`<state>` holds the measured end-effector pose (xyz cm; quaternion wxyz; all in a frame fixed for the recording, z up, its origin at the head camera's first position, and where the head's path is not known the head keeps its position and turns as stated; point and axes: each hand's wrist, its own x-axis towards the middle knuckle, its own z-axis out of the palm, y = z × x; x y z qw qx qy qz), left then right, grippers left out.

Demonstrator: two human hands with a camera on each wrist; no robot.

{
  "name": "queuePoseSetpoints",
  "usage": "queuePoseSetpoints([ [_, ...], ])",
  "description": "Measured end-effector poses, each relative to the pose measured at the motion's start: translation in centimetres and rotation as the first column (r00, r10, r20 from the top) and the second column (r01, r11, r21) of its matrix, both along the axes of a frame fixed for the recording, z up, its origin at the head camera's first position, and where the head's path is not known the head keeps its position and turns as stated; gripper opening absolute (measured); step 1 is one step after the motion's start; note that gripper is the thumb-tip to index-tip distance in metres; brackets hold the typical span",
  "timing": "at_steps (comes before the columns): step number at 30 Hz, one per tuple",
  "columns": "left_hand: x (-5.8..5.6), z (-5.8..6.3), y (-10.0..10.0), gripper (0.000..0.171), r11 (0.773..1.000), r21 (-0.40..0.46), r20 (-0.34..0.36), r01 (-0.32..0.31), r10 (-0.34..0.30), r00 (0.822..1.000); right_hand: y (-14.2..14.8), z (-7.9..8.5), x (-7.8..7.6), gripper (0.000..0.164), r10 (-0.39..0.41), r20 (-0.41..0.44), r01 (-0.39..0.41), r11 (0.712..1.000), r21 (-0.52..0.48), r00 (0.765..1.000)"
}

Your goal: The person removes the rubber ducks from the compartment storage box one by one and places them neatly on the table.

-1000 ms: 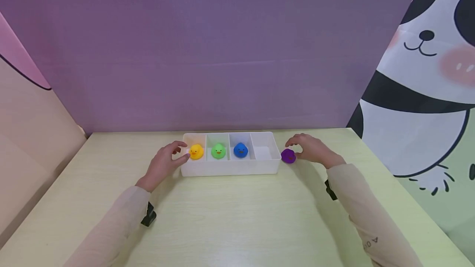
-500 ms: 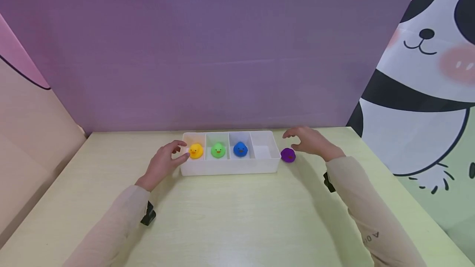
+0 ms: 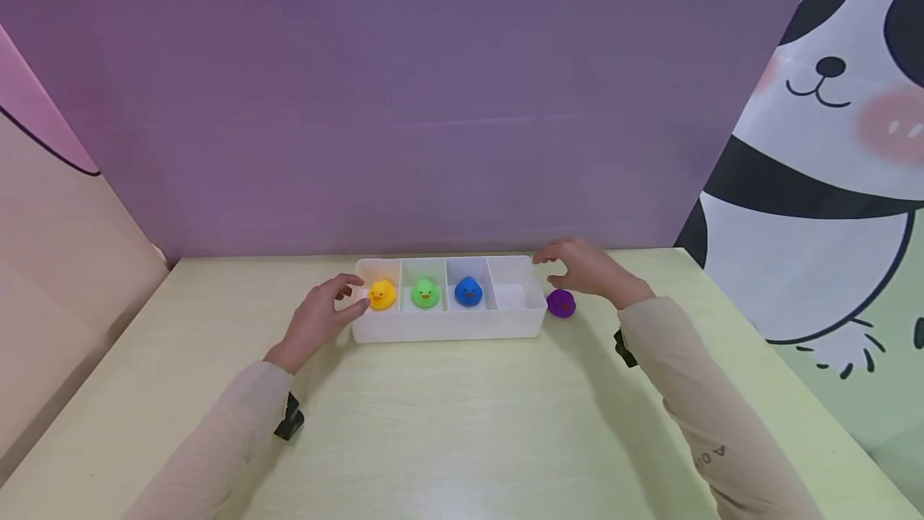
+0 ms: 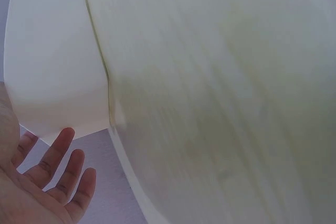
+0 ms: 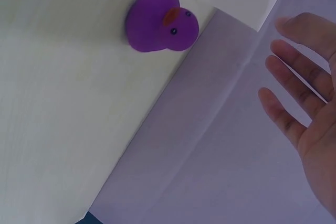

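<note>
A white divided box (image 3: 447,327) stands on the table, with a yellow rubber duck (image 3: 381,295), a green one and a blue one each in its own compartment. The rightmost compartment holds nothing. My left hand (image 3: 310,329) is at the box's left end, thumb and forefinger apart near the yellow duck; whether it touches the rim I cannot tell. In the left wrist view its fingers (image 4: 59,153) are loosely bent beside the box wall. Just outside the right end sits a purple rubber duck (image 5: 157,22). My right hand (image 3: 588,269) hovers above it, fingers spread, holding nothing.
A pale wooden table (image 3: 447,424) lies under everything. Behind its back edge hangs a purple cloth backdrop (image 3: 433,103). A panda picture (image 3: 816,159) covers the right side.
My right hand has let go of the purple duck, risen and shifted left toward the box's right end. The purple duck stays in place. My left hand has barely moved.
</note>
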<state>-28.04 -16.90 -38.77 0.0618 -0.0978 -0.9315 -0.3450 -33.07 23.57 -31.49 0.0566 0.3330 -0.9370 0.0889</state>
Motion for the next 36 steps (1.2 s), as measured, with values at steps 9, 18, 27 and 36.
queuePoseSetpoints([
  [9, 0.0, 0.0, 0.1, 0.043, 1.0, -0.005, -0.011, 0.003, -0.003, 1.0, -2.0, -0.3, 0.1, 0.03, 0.037, 0.0, -0.037, 0.999, -0.006, 0.999],
  [18, 0.0, 0.0, 0.1, 0.043, 1.0, -0.01, -0.005, 0.001, -0.001, 1.0, -4.6, -0.7, 0.0, 0.029, 0.081, -0.012, -0.081, 0.997, 0.009, 0.997],
  [27, 0.0, -0.1, 0.1, 0.042, 1.0, -0.007, -0.004, -0.002, 0.002, 1.0, -7.1, -0.8, 0.1, 0.03, 0.105, 0.009, -0.106, 0.993, 0.049, 0.994],
  [36, 0.1, 0.0, 0.1, 0.042, 1.0, -0.005, -0.008, -0.002, 0.002, 1.0, -8.7, -1.4, -0.3, 0.029, 0.132, 0.027, -0.133, 0.991, 0.034, 0.991],
])
